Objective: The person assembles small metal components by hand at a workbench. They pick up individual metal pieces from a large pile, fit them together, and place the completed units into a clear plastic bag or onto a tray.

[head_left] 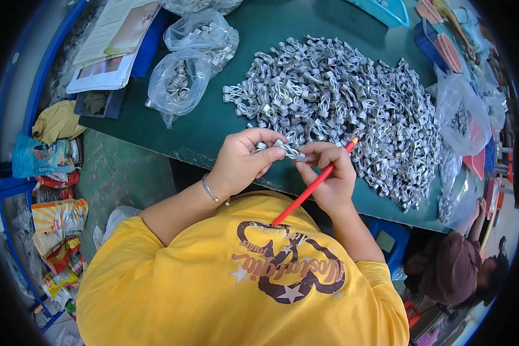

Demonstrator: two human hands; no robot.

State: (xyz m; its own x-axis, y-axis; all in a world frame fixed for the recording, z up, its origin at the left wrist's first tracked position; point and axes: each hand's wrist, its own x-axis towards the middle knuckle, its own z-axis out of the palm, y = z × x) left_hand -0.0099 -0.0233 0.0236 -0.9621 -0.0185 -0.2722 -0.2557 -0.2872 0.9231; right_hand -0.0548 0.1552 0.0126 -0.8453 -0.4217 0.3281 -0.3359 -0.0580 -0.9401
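Metal links [293, 151] between left hand [237, 160] and right hand [337, 185] with red pencil [300, 199]

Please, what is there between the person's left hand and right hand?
In the head view, looped silvery metal pieces lie between the left hand and the right hand, held by both.

My left forearm [181, 210] slants in from the near left, and my right forearm [357, 239] comes from the near right. My left hand [240, 157] and right hand [330, 176] sit just beside each other. My left thumb [270, 155] points right, beneath an arched index finger [262, 135]. My right thumb [307, 172] bends on the near side, with the fingers [335, 157] curled.
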